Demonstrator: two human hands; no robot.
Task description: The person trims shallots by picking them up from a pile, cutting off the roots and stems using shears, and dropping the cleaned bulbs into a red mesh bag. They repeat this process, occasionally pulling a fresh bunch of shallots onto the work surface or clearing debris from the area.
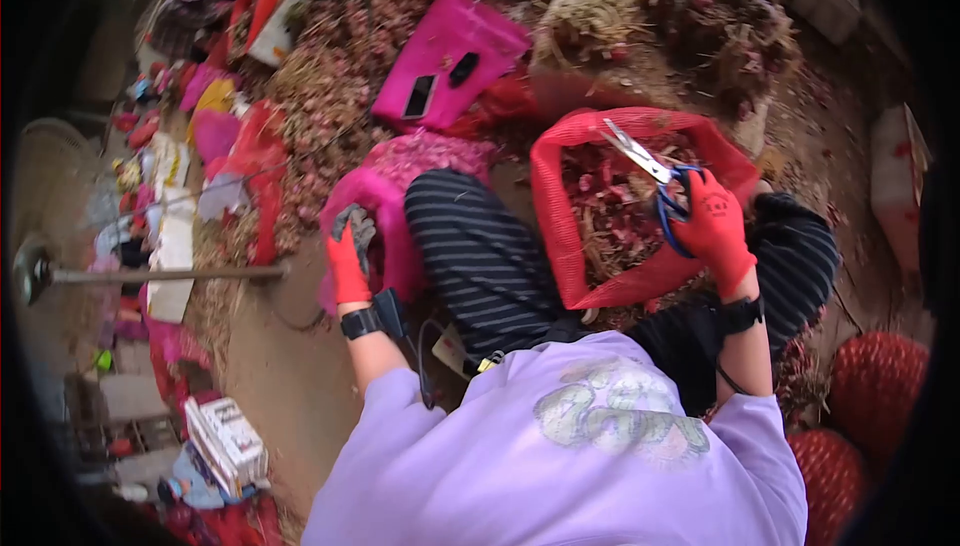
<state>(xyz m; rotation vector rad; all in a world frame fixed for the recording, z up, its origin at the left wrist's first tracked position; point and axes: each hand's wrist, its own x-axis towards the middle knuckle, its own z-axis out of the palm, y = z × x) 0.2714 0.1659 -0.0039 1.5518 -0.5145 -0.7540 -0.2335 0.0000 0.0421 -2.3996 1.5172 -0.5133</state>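
Observation:
My right hand, in a red glove, grips blue-handled scissors over an open red mesh sack holding reddish shallots and dry stalks. The scissor blades point up and left, partly apart. My left hand, also in a red and grey glove, rests at the edge of a pink mesh bag to the left of my striped-trousered knee. Whether that hand grips anything is unclear. Black bands sit on both wrists.
A large heap of shallots lies ahead on the ground. A pink bag with a phone sits beyond. Filled red sacks stand at the right. A metal pole, boxes and clutter line the left.

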